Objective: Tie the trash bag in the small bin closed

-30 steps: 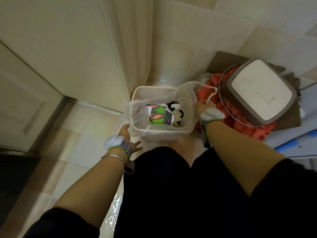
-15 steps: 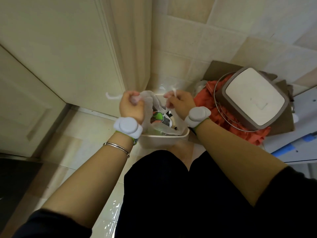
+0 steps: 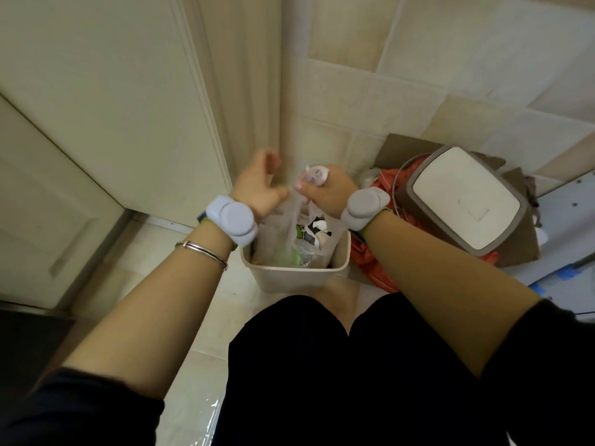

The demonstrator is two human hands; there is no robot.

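A small cream bin point(image 3: 296, 275) stands on the floor tiles in front of my knees. A clear trash bag point(image 3: 283, 226) with printed packaging and paper inside rises out of it, its top gathered into a bunch. My right hand point(image 3: 328, 191) grips that bunched top from the right, with white plastic showing above the fingers. My left hand point(image 3: 260, 185) is just left of the bunch and blurred by motion. Its fingers are loosely curved with no plastic seen between them, and its thumb lies against the bag's side. Both wrists carry grey sensor bands.
A brown bin lid with a white top point(image 3: 463, 201) lies to the right on orange plastic point(image 3: 383, 188) and cardboard. A cream door point(image 3: 96, 123) and its frame stand to the left, a tiled wall point(image 3: 418, 75) behind. My dark-clothed knees are close below the bin.
Both hands lifted the bag's edges off the bin rim and brought them together above it. The right hand now holds the gathered top alone, and the left hand has come off the plastic.
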